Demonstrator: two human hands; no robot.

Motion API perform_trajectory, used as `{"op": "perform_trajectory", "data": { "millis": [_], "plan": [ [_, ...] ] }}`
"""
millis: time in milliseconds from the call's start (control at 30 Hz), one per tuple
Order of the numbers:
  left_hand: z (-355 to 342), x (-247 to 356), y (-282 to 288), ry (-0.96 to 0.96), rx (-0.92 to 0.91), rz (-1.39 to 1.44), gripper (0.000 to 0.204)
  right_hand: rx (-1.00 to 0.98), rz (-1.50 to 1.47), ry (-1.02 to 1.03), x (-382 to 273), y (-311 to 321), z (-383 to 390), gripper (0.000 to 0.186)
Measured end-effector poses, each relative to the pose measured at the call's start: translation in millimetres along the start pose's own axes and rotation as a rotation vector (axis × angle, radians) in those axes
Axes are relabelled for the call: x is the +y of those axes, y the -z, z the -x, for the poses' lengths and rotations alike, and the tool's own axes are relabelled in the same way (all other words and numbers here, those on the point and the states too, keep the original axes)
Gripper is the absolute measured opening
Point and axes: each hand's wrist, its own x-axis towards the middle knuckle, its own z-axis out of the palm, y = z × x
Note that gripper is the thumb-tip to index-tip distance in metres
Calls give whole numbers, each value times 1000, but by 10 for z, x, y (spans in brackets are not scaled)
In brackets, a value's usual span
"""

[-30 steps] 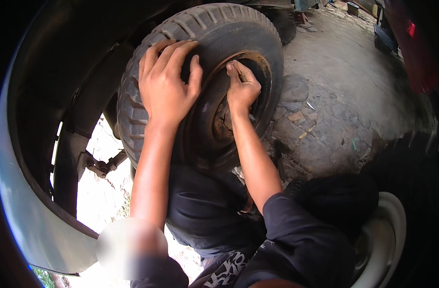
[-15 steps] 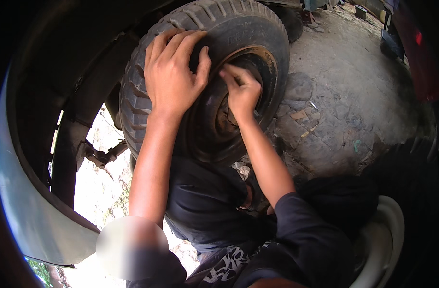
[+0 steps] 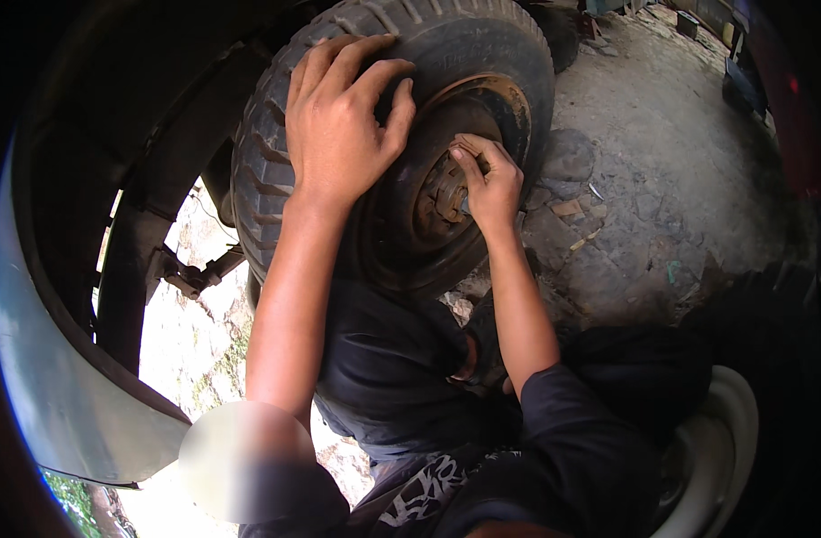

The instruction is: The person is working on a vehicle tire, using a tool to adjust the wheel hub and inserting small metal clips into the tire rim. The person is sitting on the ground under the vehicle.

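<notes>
A large black tyre (image 3: 464, 45) with chunky tread stands upright on its wheel in front of me. My left hand (image 3: 343, 130) lies spread over the tyre's tread edge and sidewall, its fingers apart. Lower and to the right, my right hand (image 3: 495, 184) is at the wheel's middle with thumb and fingertips pinched together. Whatever may be between those fingertips is too small to name. Just left of that hand shows the rusty brown hub (image 3: 440, 202), sunk in the dark wheel rim (image 3: 513, 100), whose edge is rusted at the upper right.
On the left curves a blue-grey fender (image 3: 78, 394) with dark bodywork inside it. A pale wheel rim (image 3: 738, 430) stands at the lower right. Stones and scraps litter the grey ground (image 3: 661, 170) right of the tyre. My dark-clothed legs (image 3: 383, 368) are close below the wheel.
My right hand has moved right and slightly down, away from the inner rim, uncovering more of the hub. The left hand stays on the tyre; the whole view has shifted slightly.
</notes>
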Motion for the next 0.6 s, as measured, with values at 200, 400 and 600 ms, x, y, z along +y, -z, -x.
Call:
{"op": "perform_trajectory", "data": {
  "millis": [200,400,600],
  "plan": [
    [-45,-3,-43,-17,2,-4,15,125,16,159,100,-344,203,16],
    [-19,-44,-68,-15,23,-5,15,89,-25,109,93,-327,160,17],
    [-1,-28,-20,-18,0,-26,15,-109,-80,181,93,-219,160,16]
  ]
}}
